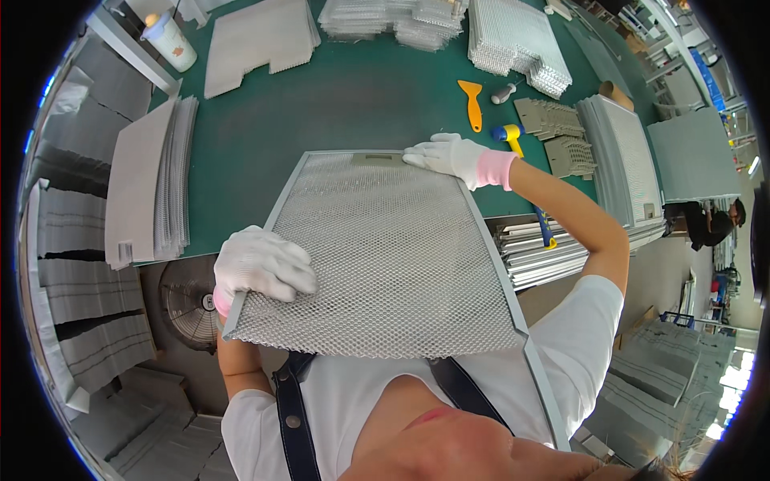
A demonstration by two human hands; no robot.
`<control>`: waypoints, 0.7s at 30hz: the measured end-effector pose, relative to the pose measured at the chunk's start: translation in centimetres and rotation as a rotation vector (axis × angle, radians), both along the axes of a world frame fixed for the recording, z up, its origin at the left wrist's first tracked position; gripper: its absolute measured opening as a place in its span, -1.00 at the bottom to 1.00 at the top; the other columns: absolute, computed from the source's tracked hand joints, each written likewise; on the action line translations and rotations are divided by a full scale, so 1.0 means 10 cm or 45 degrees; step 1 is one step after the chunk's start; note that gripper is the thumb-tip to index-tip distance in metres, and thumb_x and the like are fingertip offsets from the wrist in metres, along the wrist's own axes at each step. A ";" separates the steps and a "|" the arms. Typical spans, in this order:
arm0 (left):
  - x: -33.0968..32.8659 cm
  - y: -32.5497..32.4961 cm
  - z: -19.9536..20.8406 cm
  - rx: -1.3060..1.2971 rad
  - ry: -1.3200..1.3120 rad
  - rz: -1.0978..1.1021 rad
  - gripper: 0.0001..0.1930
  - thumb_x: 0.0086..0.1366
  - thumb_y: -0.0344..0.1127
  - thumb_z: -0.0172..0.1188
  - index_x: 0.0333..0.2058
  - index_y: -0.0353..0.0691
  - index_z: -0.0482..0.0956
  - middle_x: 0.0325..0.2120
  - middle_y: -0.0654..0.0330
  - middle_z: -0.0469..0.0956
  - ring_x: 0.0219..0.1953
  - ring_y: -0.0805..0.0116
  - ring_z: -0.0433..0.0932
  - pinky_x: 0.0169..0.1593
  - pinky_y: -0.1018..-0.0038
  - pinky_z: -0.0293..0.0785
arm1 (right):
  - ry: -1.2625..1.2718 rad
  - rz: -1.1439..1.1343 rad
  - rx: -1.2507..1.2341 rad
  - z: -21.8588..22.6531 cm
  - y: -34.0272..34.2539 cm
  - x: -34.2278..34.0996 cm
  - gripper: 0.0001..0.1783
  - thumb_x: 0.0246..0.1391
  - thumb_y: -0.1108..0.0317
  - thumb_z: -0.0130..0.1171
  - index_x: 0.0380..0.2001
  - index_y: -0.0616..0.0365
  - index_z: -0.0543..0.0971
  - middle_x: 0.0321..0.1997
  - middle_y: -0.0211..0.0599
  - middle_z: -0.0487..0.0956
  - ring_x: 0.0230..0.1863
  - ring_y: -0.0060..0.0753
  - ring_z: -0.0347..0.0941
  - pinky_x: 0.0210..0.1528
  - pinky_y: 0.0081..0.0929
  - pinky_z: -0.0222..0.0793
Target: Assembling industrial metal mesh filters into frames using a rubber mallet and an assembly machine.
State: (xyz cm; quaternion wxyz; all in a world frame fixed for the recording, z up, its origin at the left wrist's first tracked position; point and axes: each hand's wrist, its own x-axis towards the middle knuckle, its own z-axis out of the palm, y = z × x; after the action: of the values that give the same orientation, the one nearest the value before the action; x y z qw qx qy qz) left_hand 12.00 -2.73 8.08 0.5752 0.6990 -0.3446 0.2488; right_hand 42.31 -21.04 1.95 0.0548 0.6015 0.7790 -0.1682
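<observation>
A metal mesh filter panel [393,248] slants from the green table up toward my chest. Grey frame strips edge its far side and both flanks. On the right, a strip [539,383] runs on past the mesh toward my shoulder. My left hand [265,264], in a white glove, is closed around the left edge near the close corner, fingers curled over the mesh. At the far right corner, my gloved right hand [453,159] grips the frame, its fingers along the far strip beside a small recessed plate [378,159]. The undersides of both grips are hidden.
Mesh sheets are stacked on the table [265,112] at left [152,184], far left [261,44] and far right [517,48]. An orange scraper [472,104], screwdriver [504,94], yellow-and-blue mallet [509,135] and grey plates [553,120] lie right. Below left stands a fan [188,301].
</observation>
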 end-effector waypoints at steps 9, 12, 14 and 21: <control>0.08 0.02 0.11 -0.071 0.031 0.039 -0.61 0.12 -0.05 -0.04 -0.70 -0.25 0.42 -0.70 0.08 0.49 -0.64 0.16 0.48 -0.63 0.50 0.36 | -0.318 0.000 0.085 0.12 -0.03 -0.06 -0.02 -0.40 0.39 0.30 0.18 -0.10 0.07 0.17 -0.58 0.24 0.17 -0.55 0.16 0.32 -0.08 -0.32; 0.08 0.09 0.08 -0.060 0.056 0.023 -0.52 0.14 0.09 -0.07 -0.63 -0.26 0.45 -0.62 0.03 0.53 -0.59 0.11 0.52 -0.55 0.46 0.44 | -0.329 -0.134 0.079 0.19 -0.07 -0.14 -0.24 -0.24 0.32 0.18 0.13 -0.07 0.17 0.07 -0.53 0.36 0.10 -0.49 0.25 0.31 -0.07 -0.28; 0.20 0.18 0.12 -0.154 0.043 0.011 -0.41 0.12 0.23 -0.11 -0.60 -0.28 0.47 -0.56 -0.05 0.55 -0.52 0.08 0.55 -0.44 0.37 0.49 | -0.313 -0.259 0.082 0.04 -0.13 -0.05 -0.38 -0.12 0.28 0.07 0.10 -0.04 0.22 0.01 -0.47 0.43 0.03 -0.43 0.34 0.29 -0.06 -0.26; 1.00 0.67 0.61 0.666 -0.131 1.587 -0.75 0.00 -0.56 0.10 -0.26 -0.41 0.49 -0.41 0.20 0.53 -0.43 0.40 0.48 -0.31 0.56 0.38 | 1.708 -1.251 1.369 -0.53 0.11 -0.35 -0.23 -0.24 0.70 0.08 0.14 0.30 0.11 0.00 -0.20 0.35 0.02 -0.36 0.25 0.14 -0.48 0.07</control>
State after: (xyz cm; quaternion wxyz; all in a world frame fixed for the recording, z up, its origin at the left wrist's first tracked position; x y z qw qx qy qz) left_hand 22.03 3.97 14.19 0.1190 0.8704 0.0471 0.4754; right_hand 38.80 -19.93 -3.32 -0.7540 0.5828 0.2852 -0.1022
